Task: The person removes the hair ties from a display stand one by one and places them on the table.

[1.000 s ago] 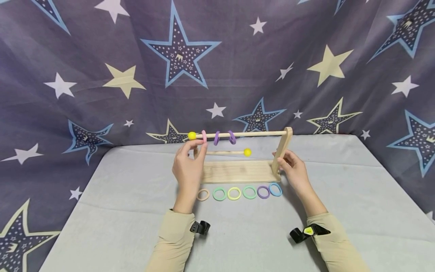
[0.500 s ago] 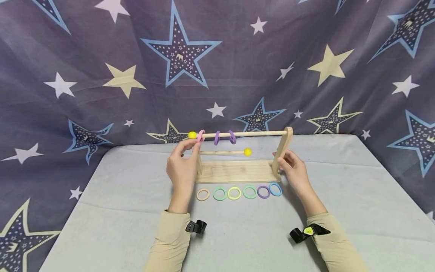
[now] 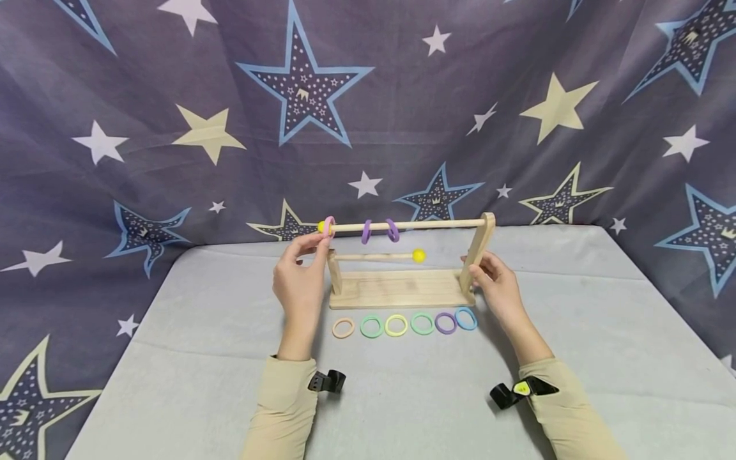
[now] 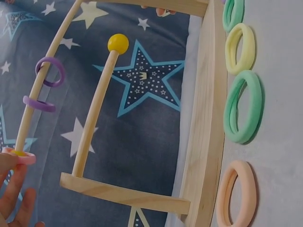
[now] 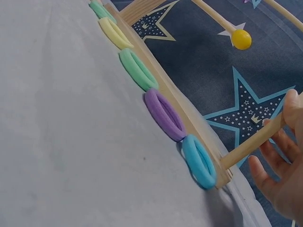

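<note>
My left hand (image 3: 299,281) pinches a pink hair tie (image 3: 328,227) between thumb and fingertips. The tie is around the yellow ball (image 4: 19,153) at the left end of the upper rod (image 3: 437,224) of a wooden rack (image 3: 402,291). Two purple hair ties (image 3: 393,230) hang farther right on that rod. My right hand (image 3: 499,287) grips the rack's right upright (image 3: 478,249), with the thumb on its near side. Below, a lower rod (image 3: 374,257) runs from the short left upright and ends in another yellow ball (image 3: 419,255).
Along the rack's front edge several hair ties lie in a row: peach (image 3: 343,328), green (image 3: 371,326), yellow (image 3: 396,326), another green, purple (image 3: 445,323) and blue (image 3: 466,318). A star-patterned curtain (image 3: 368,115) hangs behind the grey-covered table (image 3: 402,396).
My left hand has moved left with the pink hair tie, sliding it along the upper rod from right of the ball onto the ball. My right hand stays on the upright.
</note>
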A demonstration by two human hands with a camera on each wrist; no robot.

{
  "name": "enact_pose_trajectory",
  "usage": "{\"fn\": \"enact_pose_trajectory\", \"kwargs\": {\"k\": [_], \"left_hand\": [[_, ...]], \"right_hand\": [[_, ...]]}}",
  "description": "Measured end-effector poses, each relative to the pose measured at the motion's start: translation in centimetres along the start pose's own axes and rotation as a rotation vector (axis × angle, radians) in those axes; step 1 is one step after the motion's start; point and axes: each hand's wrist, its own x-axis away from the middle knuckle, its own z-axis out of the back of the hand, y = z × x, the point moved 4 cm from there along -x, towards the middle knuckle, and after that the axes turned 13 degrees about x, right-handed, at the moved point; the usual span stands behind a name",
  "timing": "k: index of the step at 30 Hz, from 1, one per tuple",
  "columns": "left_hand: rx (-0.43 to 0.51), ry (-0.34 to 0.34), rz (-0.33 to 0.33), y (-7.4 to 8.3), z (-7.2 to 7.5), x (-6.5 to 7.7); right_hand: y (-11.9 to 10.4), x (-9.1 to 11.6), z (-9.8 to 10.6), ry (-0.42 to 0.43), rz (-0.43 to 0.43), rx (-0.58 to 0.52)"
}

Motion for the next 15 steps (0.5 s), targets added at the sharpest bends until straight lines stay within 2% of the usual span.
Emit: {"fn": "enact_pose_trajectory", "kwargs": {"k": [15], "left_hand": [[0.004, 0.006, 0.017, 0.0, 1.3, -0.5]], "right_hand": [[-0.4, 0.0, 0.0, -0.005, -0.007, -0.022]]}}
